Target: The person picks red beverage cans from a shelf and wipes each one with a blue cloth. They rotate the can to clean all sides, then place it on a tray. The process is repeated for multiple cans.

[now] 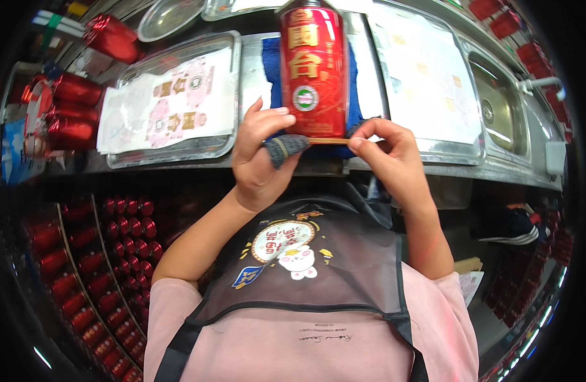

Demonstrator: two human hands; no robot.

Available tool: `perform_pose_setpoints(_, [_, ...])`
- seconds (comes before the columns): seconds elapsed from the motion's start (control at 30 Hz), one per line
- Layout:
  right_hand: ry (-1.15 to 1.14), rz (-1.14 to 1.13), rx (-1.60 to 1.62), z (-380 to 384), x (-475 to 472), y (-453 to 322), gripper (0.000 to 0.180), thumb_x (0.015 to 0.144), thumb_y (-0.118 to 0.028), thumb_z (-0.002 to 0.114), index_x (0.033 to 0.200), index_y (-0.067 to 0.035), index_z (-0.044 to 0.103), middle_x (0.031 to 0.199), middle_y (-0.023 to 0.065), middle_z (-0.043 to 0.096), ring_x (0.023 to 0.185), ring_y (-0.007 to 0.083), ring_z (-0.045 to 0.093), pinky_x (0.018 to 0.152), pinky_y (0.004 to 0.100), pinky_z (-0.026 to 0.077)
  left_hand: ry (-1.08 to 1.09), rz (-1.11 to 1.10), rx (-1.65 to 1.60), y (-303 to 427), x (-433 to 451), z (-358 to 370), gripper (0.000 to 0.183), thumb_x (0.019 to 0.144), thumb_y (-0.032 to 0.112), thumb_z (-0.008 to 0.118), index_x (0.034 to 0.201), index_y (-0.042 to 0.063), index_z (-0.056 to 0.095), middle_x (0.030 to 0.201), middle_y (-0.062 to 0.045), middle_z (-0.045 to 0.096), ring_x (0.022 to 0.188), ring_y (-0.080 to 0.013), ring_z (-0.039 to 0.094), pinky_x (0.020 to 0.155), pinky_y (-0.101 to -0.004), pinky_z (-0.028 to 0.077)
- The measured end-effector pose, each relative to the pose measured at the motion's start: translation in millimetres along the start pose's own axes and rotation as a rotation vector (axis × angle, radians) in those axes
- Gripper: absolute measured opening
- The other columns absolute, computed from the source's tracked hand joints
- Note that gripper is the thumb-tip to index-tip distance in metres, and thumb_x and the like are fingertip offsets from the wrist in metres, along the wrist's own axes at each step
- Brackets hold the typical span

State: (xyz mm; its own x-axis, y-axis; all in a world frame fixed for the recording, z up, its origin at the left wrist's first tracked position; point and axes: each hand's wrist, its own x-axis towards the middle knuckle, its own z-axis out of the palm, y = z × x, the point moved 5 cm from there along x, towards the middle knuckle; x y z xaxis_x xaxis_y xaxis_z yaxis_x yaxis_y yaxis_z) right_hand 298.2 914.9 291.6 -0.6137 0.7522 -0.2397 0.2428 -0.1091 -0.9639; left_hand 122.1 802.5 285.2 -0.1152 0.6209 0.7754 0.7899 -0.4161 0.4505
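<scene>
A glossy red bottle with gold characters and a round decal lies on a blue cloth, its base towards me. At the base, my left hand wears a grey knitted cover on the thumb, which meets one end of a thin orange-brown strip. My right hand pinches the strip's other end between thumb and finger. Whether the strip touches the bottle I cannot tell. Some grey knit shows beside the right fingers too. The left fingers are spread, some near the bottle's lower side.
On the left, a metal tray carries printed decal sheets; red bottles stand beyond it. Another tray with pale sheets lies right, beside a metal sink. A round metal bowl is at the back left.
</scene>
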Motion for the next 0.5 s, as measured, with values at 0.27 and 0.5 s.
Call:
perform_pose_setpoints(0.27, [0.027,-0.028,0.037,-6.5,0.8,6.8,0.011,0.090,-0.009,0.068,0.086,0.000,0.065,0.080,-0.0011,0.062,0.069,0.0022,0.052,0.061,0.0186,0.041,-0.110,0.200,0.108,14.8,22.1,1.7,0.020,0.068,0.007,0.079,0.075,0.007,0.061,0.113,-0.005,0.069,0.112,-0.0279,0.063,0.106,-0.0586,0.041])
perform_pose_setpoints(0.5, [0.023,-0.001,0.025,-5.8,3.3,8.2,0.011,0.090,-0.010,0.067,0.085,0.000,0.065,0.075,-0.0025,0.061,0.065,0.0011,0.050,0.055,0.0179,0.039,-0.194,0.348,0.088,24.0,45.3,16.8,0.019,0.061,0.013,0.070,0.069,0.009,0.054,0.108,-0.006,0.065,0.106,-0.0256,0.061,0.102,-0.0587,0.046])
